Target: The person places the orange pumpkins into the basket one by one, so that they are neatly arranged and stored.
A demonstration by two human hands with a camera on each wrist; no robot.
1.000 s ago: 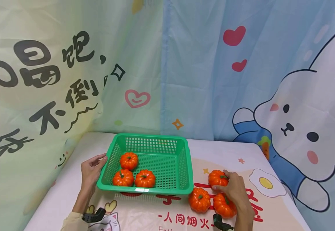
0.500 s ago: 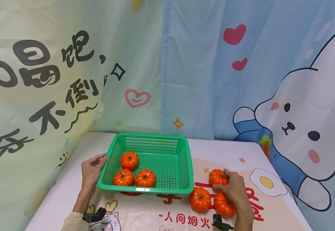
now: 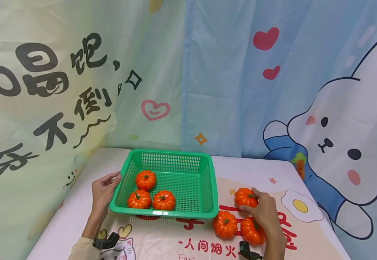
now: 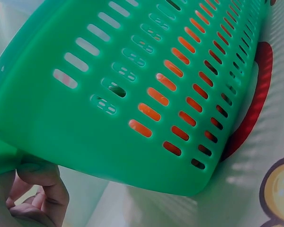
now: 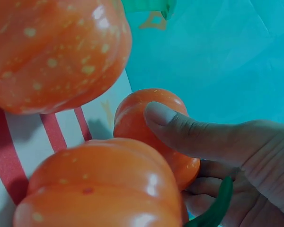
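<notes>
My left hand point(image 3: 102, 189) pinches the left rim of a green plastic basket point(image 3: 188, 192), thumb and curled fingers at its edge in the left wrist view. Inside the basket sit three orange toy pumpkins: one at the back point(image 3: 145, 180), two in front. To the right of it, my right hand point(image 3: 264, 210) grips another small pumpkin point(image 3: 244, 197); its thumb point(image 5: 162, 113) lies across the skin in the right wrist view. Closer to me are two more pumpkins, one beside the basket's corner point(image 3: 225, 224) and one under the right wrist point(image 3: 252, 231).
A white table with a printed cloth point(image 3: 208, 238) bears everything. Curtains with cartoon prints point(image 3: 214, 79) hang behind it and at the left. Dark straps with small devices point(image 3: 106, 242) sit on both wrists.
The pumpkin in my right hand has shifted slightly up and away from me, with the fingers on it. My left hand and the basket stay in place.
</notes>
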